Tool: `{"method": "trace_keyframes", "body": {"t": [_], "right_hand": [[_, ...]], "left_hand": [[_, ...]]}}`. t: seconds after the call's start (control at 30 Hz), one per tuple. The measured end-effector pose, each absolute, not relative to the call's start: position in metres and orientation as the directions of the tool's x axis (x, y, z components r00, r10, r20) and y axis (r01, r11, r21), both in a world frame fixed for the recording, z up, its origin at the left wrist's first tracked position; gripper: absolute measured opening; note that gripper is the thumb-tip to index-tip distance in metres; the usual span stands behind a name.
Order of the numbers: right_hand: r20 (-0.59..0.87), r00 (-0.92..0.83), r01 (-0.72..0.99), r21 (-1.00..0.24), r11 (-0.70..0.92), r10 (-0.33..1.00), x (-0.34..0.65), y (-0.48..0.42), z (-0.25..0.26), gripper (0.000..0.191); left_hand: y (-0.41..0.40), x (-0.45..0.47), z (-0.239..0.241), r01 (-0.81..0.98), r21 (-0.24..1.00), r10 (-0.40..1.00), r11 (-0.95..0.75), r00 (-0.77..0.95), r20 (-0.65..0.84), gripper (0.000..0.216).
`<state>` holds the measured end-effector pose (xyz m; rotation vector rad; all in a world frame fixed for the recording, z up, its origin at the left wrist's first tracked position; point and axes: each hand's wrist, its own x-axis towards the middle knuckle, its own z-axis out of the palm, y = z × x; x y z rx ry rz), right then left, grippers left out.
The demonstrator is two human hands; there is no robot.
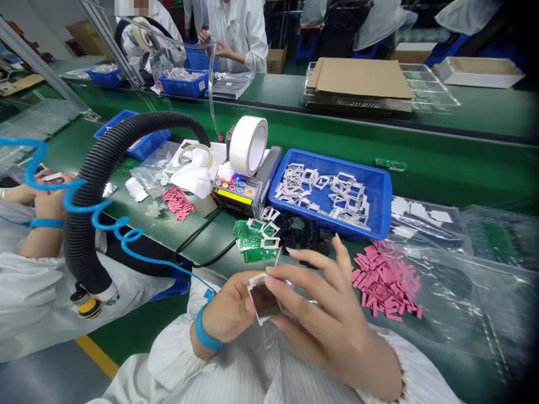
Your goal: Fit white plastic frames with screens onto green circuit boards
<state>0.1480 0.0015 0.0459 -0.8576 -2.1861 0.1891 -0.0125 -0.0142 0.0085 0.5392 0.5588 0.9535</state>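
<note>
Between my two hands is a small white-framed display module with a dark face, held in front of my chest. My left hand, with a blue wrist strap, grips its left side between thumb and fingers. At its right and top edges, my right hand pinches with thumb and index finger while the other fingers spread upward. Just beyond lie green circuit boards with a few white frames on them, and a pile of black parts. Pink pads are heaped right of my right hand.
A blue bin holds many white frames. Left of it stands a tape dispenser carrying a white tape roll. A black fume hose and a coiled blue cord cross the left side. A co-worker's hands are at far left.
</note>
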Motion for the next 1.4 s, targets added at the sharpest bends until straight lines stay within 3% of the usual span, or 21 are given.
{"method": "trace_keyframes", "body": {"t": [0.13, 0.23, 0.33, 0.43, 0.5, 0.73, 0.9, 0.93, 0.97, 1.03, 1.13, 1.27, 1.4], "right_hand": [[0.43, -0.622, 0.639, -0.206, 0.741, 0.655, 0.142, -0.009, 0.038, 0.079], [0.318, -0.669, 0.637, -0.22, 0.738, 0.672, 0.148, -0.014, 0.033, 0.093], [0.365, -0.587, 0.635, -0.345, 0.691, 0.722, 0.173, -0.013, 0.03, 0.078], [0.438, -0.359, 0.736, -0.41, 0.539, 0.824, 0.217, -0.009, 0.027, 0.031], [0.453, -0.221, 0.805, -0.415, 0.424, 0.864, 0.249, -0.007, 0.024, 0.014], [0.29, -0.133, 0.893, -0.38, 0.242, 0.948, 0.294, -0.007, 0.011, 0.016], [0.429, 0.284, 0.942, -0.291, -0.166, 0.857, 0.337, -0.028, 0.019, 0.02], [0.394, 0.319, 0.937, -0.27, -0.223, 0.862, 0.351, -0.033, 0.02, 0.022], [0.262, 0.311, 0.941, -0.222, -0.257, 0.914, 0.366, -0.037, 0.018, 0.024], [0.102, 0.264, 0.951, -0.194, -0.241, 0.959, 0.387, -0.038, 0.008, 0.023], [0.034, 0.171, 0.962, -0.22, -0.16, 0.985, 0.393, -0.019, -0.023, 0.029], [0.058, 0.087, 0.975, -0.211, -0.073, 0.995, 0.375, 0.021, -0.061, 0.039], [0.143, 0.152, 0.984, -0.115, -0.136, 0.978, 0.37, 0.046, -0.079, 0.049]], "left_hand": [[-0.019, -0.006, 0.001, -0.69, 0.592, 0.909, 0.416, 0.325, -0.26, 0.035], [-0.018, -0.002, -0.009, -0.703, 0.569, 0.903, 0.427, 0.307, -0.3, 0.032], [-0.014, -0.001, -0.015, -0.714, 0.538, 0.894, 0.448, 0.372, -0.25, 0.033], [-0.013, -0.005, -0.018, -0.704, 0.52, 0.868, 0.485, 0.458, -0.189, 0.035], [-0.016, -0.009, -0.021, -0.684, 0.523, 0.85, 0.509, 0.497, -0.177, 0.036], [-0.028, -0.016, -0.034, -0.63, 0.533, 0.813, 0.565, 0.534, -0.231, 0.038], [-0.031, -0.019, -0.034, -0.624, 0.541, 0.816, 0.564, 0.521, -0.249, 0.037], [-0.031, -0.019, -0.034, -0.628, 0.539, 0.819, 0.562, 0.514, -0.254, 0.038], [-0.031, -0.02, -0.034, -0.63, 0.535, 0.82, 0.563, 0.51, -0.262, 0.038], [-0.031, -0.018, -0.035, -0.625, 0.528, 0.813, 0.575, 0.513, -0.277, 0.038], [-0.03, -0.012, -0.033, -0.602, 0.52, 0.789, 0.606, 0.537, -0.297, 0.038], [-0.029, -0.005, -0.027, -0.588, 0.52, 0.777, 0.62, 0.551, -0.304, 0.039], [-0.032, -0.008, -0.026, -0.608, 0.528, 0.805, 0.593, 0.476, -0.356, 0.037]]}}
